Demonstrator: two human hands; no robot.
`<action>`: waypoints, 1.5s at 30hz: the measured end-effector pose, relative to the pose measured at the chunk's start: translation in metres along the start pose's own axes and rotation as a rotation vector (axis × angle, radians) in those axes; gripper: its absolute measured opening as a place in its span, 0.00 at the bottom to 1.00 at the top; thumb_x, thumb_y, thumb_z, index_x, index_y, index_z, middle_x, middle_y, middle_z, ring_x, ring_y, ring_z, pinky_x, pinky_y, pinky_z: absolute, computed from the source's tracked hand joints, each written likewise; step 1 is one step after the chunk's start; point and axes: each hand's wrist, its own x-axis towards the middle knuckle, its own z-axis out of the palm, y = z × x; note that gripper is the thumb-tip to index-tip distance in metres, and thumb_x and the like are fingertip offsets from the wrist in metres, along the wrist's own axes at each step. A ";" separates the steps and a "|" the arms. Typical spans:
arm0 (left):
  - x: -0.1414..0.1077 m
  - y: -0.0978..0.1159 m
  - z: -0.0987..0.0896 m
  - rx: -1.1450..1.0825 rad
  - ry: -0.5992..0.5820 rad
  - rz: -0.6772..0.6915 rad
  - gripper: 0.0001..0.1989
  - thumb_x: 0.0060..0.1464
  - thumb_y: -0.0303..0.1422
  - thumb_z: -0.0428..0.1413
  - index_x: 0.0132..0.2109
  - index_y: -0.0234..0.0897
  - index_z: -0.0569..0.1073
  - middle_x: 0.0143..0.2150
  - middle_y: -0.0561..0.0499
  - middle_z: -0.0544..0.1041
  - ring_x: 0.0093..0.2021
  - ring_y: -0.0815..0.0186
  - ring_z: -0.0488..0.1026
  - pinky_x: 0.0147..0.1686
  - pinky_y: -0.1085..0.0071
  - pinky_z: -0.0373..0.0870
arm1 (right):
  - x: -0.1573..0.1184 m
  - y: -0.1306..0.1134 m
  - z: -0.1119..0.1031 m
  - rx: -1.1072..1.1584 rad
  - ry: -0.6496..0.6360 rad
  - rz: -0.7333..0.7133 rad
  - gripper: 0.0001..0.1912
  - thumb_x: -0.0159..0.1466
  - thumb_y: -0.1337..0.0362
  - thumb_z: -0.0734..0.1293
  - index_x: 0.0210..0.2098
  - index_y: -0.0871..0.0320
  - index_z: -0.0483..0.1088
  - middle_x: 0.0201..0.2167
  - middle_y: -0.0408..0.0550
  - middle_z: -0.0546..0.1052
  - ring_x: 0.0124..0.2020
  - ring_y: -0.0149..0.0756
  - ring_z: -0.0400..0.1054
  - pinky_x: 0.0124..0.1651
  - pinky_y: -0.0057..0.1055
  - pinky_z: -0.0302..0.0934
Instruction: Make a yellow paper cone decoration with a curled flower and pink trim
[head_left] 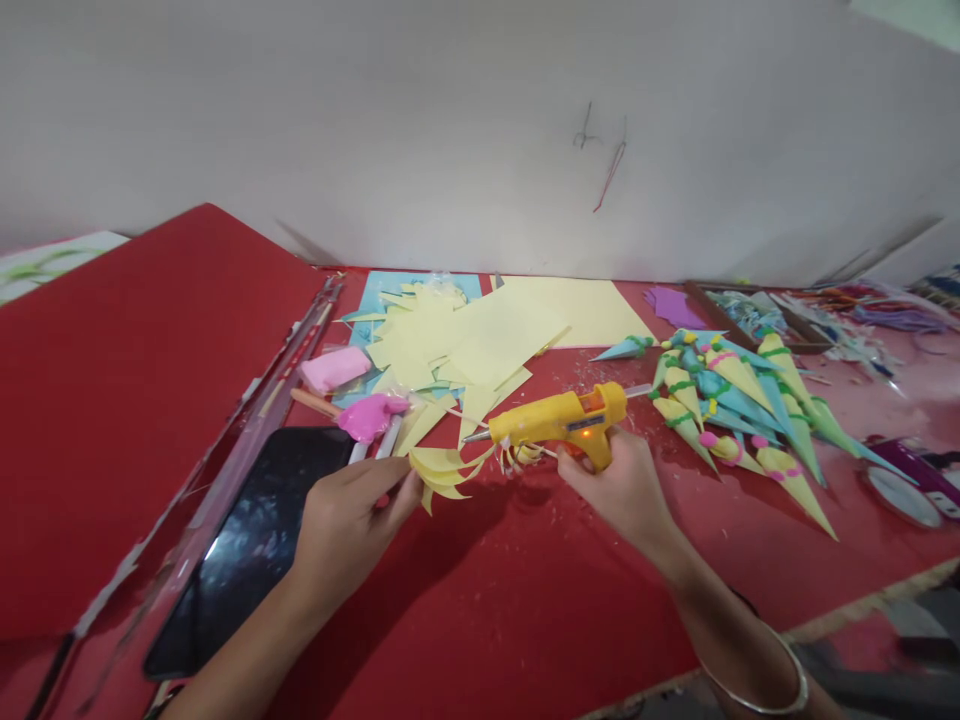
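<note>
My left hand (pixel 356 510) pinches a yellow paper piece (pixel 442 472) cut into curling strips, holding it above the red table (pixel 480 620). In my right hand (pixel 626 490) is a yellow glue gun (pixel 559 415), its fingers wrapped round the handle. An orange light glows on the gun's side. The metal nozzle points left, close above the paper strips; whether it touches them I cannot tell. A clear glue stick (pixel 639 390) pokes out of the gun's back. Behind the left hand lies a pile of cut yellow paper (pixel 480 335).
Several yellow and blue paper cones (pixel 739 375) are heaped at the right. A black tablet-like device (pixel 255 540) lies beside my left forearm. Pink packets (pixel 335 368) sit near the paper pile. A tray (pixel 757 315) stands at the back right, and a red board (pixel 150 400) at the left.
</note>
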 end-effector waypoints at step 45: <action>-0.004 -0.004 0.007 -0.153 -0.315 0.194 0.17 0.57 0.31 0.43 0.27 0.38 0.73 0.19 0.54 0.74 0.20 0.70 0.70 0.21 0.78 0.62 | 0.021 0.086 -0.027 -0.389 -0.041 -0.055 0.15 0.62 0.60 0.53 0.39 0.63 0.63 0.34 0.58 0.73 0.38 0.46 0.68 0.37 0.36 0.59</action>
